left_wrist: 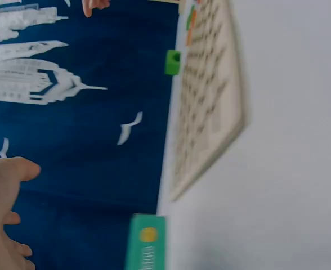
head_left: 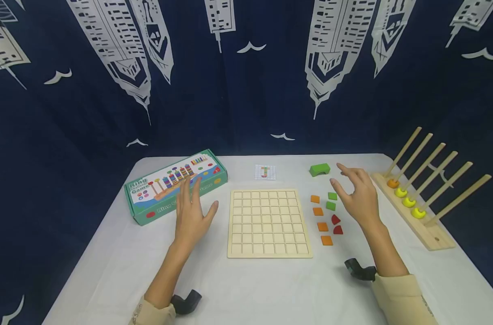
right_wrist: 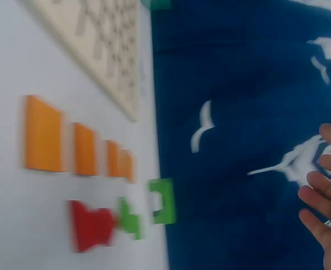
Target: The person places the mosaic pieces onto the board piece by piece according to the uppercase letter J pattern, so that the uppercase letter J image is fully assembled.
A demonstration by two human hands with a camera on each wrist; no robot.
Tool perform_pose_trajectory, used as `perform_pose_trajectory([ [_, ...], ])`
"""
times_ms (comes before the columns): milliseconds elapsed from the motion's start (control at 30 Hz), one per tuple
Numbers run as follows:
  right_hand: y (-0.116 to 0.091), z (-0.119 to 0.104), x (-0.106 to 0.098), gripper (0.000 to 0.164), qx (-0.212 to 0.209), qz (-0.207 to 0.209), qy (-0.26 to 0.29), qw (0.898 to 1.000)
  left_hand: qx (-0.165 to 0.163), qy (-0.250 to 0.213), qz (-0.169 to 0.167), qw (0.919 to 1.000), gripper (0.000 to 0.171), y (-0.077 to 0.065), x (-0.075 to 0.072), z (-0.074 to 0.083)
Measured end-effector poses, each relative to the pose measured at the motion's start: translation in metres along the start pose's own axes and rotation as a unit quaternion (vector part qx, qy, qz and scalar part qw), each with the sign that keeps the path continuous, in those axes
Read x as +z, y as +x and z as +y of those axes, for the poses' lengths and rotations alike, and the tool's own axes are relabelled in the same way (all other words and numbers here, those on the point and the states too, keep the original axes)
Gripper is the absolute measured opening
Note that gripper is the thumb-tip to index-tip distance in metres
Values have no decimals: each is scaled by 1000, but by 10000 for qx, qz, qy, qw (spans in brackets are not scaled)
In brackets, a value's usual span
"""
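My left hand (head_left: pixel 192 222) hovers with spread fingers near the green game box (head_left: pixel 175 185), holding nothing. Between the hands lies a wooden grid board (head_left: pixel 269 223) with bare square cells. Over the table right of it, my right hand (head_left: pixel 358 194) holds nothing, its fingers relaxed. Nearest to it are a green arch block (head_left: pixel 319 169), two green squares (head_left: pixel 331 206) and two red quarter-round pieces (head_left: pixel 337 229). Several orange squares (head_left: pixel 323 226) form a column beside the board. Behind the board is a small printed pattern card (head_left: pixel 265 172). The right wrist view shows the orange squares (right_wrist: pixel 44 135) up close.
At the right stands a wooden peg rack (head_left: pixel 429 230) with several upright sticks, one orange piece (head_left: pixel 393 183) and several yellow pieces (head_left: pixel 418 213) at their bases. A white cloth covers the table (head_left: pixel 267 289). Behind it hangs a dark blue printed curtain (head_left: pixel 246 99).
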State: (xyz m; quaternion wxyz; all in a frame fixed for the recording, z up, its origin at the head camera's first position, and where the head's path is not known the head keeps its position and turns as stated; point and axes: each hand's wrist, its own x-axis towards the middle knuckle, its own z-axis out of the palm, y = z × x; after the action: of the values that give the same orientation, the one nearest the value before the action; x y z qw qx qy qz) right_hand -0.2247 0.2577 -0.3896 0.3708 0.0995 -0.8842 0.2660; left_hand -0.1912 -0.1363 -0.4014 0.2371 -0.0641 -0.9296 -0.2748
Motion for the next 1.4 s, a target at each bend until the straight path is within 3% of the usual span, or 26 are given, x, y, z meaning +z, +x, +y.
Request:
perform_pose_trajectory([
  [200, -22, 28, 27, 45, 630, -152, 646, 9958, -407, -763, -218, 9960, 69, -14, 32, -10],
  [367, -31, 41, 40, 47, 1014, -680, 358, 9919, -598, -1161, -683, 9891, 67, -22, 54, -21],
  [700, -28, 59, 60, 56, 1307, -1987, 136, 9712, -351, -1710, -1688, 9701, 79, -34, 80, -34],
  [967, -26, 66, 73, 52, 1366, -2688, 119, 9534, 169, -1079, -2538, 9611, 104, -42, 84, -33],
  [1233, -30, 73, 80, 49, 1441, -2873, -309, 9464, 686, -316, -2539, 9643, 119, -48, 87, -31],
  [1400, -31, 75, 83, 42, 1415, -2760, -366, 9500, 915, -19, -2561, 9623, 125, -49, 86, -30],
])
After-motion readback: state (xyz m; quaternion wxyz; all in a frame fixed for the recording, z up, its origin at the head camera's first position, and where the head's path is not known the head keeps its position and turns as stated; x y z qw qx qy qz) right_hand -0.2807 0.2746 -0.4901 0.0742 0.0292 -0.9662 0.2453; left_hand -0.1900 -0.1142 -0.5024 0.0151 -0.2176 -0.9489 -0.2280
